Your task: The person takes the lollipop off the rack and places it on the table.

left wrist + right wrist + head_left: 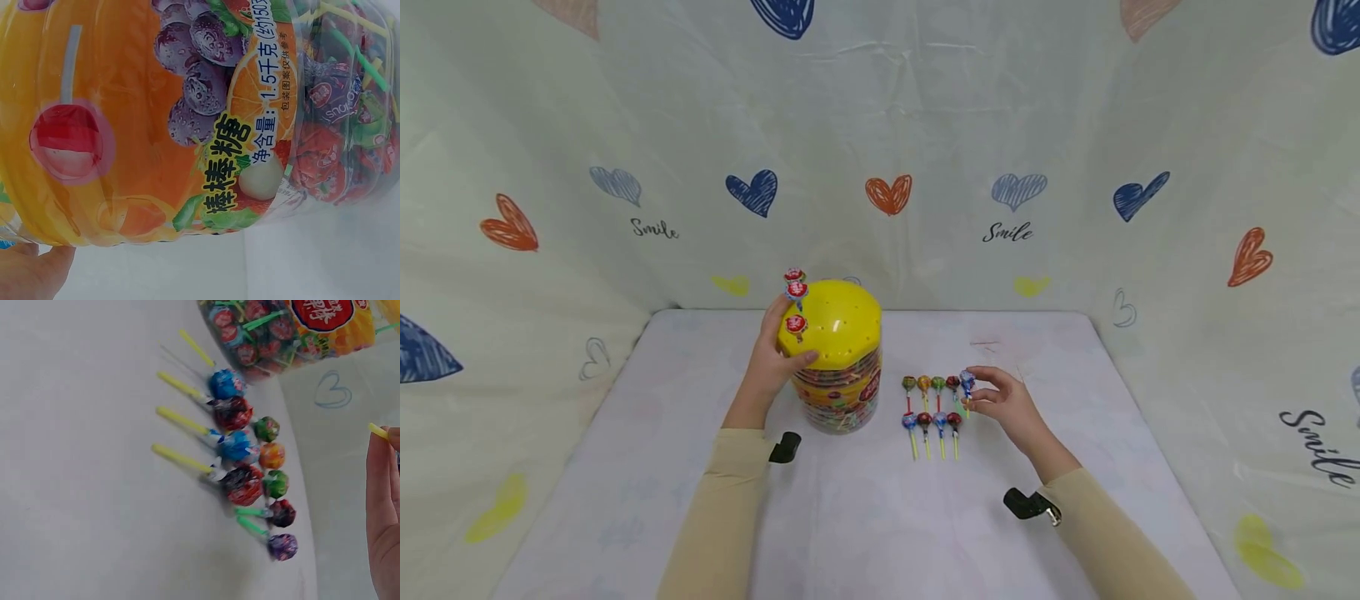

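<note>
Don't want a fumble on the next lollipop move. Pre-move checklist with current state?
1. Left hand steadies the jar: ok, it grips the jar near the top.
2. Jar upright on the table: ok.
3. Right hand grips the held lollipop: ok, stick pinched. The candy end is hidden in the wrist view.
4. Free holes in the yellow lid: ok, several open.
5. Planted lollipops seated firmly: cannot tell.
6. Loose lollipops apart from the right hand: ok.

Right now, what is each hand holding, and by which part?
The left hand grips the lollipop jar at its side, just under the yellow lid. The right hand pinches a blue lollipop by its stick.
</note>
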{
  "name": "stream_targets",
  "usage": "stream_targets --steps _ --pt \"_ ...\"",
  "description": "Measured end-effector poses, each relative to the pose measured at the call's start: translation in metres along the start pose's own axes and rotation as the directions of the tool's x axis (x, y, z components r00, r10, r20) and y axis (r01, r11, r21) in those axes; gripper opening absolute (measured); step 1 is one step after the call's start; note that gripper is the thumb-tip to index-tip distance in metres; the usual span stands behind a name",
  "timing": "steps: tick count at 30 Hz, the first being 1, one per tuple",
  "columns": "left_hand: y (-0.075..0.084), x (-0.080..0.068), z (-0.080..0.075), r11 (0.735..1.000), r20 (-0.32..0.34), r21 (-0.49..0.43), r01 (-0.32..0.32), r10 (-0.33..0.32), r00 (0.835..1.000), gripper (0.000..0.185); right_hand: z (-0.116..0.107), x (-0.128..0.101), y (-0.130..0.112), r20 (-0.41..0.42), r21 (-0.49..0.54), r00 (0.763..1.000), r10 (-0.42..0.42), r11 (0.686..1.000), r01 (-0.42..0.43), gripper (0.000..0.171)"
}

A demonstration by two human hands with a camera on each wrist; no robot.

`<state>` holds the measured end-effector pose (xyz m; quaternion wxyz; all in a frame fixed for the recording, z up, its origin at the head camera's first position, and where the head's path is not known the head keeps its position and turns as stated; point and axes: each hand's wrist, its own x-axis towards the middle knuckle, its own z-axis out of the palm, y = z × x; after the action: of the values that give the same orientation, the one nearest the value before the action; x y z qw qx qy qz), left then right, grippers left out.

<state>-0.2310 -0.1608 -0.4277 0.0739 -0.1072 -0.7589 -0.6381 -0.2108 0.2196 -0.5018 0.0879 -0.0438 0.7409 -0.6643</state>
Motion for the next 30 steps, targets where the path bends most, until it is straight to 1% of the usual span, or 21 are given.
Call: stream_targets --steps 4,6,9,12,17,24,30 --pt "-0.001 0.000 0.000 1.000 -0.002 0.002 -0.010 0.010 1.000 0.083 -0.005 -0.001 0.018 -0.026 -0.086 0.993 0.116 0.989 -0.118 0.055" --pt "-0.002 0.001 0.001 1.000 -0.006 0.006 -0.023 0.023 1.000 0.085 -0.007 -0.003 0.025 -0.025 -0.111 0.987 0.157 0.981 -0.159 0.055" --pt "-0.003 0.001 0.001 0.999 -0.011 0.001 -0.039 0.039 0.999 0.088 -0.010 -0.005 0.034 -0.024 -0.138 0.982 0.188 0.972 -0.189 0.053" --pt "-0.003 0.001 0.001 0.999 -0.014 -0.007 -0.035 0.034 0.999 0.087 -0.012 -0.004 0.042 -0.032 -0.162 0.977 0.211 0.964 -0.213 0.051" --pt "0.000 0.000 0.001 0.999 -0.003 -0.031 -0.027 0.027 1.000 0.083 -0.013 -0.001 0.054 -0.046 -0.210 0.974 0.223 0.951 -0.228 0.045" --pt "0.001 -0.001 0.001 0.998 0.005 -0.066 -0.021 0.021 1.000 0.079 -0.013 0.000 0.062 -0.011 -0.237 0.987 0.161 0.958 -0.159 0.036" --pt "-0.001 0.000 0.000 0.997 0.004 -0.072 -0.020 0.020 1.000 0.081 -0.012 0.002 0.066 -0.029 -0.265 0.987 0.156 0.951 -0.158 0.033"
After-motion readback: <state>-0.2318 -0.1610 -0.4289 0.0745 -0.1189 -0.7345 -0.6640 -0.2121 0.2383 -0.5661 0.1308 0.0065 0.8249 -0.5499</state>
